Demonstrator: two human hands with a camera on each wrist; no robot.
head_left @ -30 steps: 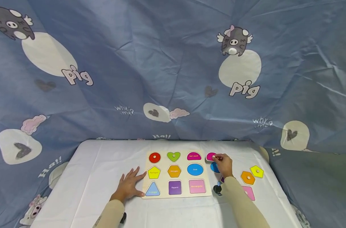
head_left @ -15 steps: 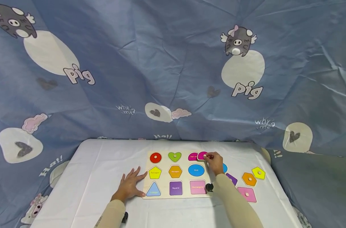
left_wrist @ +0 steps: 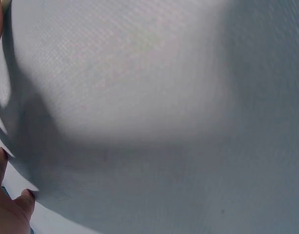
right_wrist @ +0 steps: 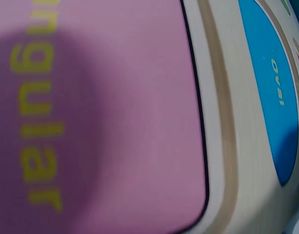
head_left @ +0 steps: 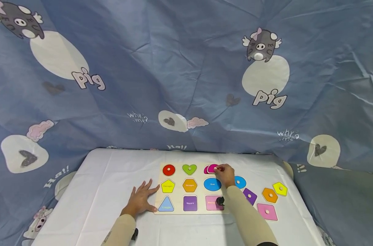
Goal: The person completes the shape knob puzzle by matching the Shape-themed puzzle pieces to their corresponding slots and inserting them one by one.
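A wooden shape puzzle board (head_left: 178,209) lies on the white-covered table in the head view. My right hand (head_left: 227,175) pinches the knob of a magenta half-round puzzle piece (head_left: 211,167) at the board's top right. That piece covers most of the magenta half-round slot, a little off to its right. My left hand (head_left: 139,199) lies with spread, straight fingers at the board's left edge, touching it. Part of the left hand (left_wrist: 10,209) shows at the edge of the left wrist view. Under the right wrist are the pink rectangle slot (right_wrist: 139,117) and blue oval slot (right_wrist: 269,92).
Right of the board lie a blue oval piece (head_left: 240,182), a purple square piece (head_left: 249,196), an orange hexagon piece (head_left: 270,195), a yellow pentagon piece (head_left: 280,189) and a pink rectangle piece (head_left: 267,212). A red circle (head_left: 169,166) and green heart (head_left: 189,172) sit in the board.
My right hand has carried the half-round piece leftward from beside the board onto its slot. The oval and square pieces have come into fuller view. My left hand has stayed in place.
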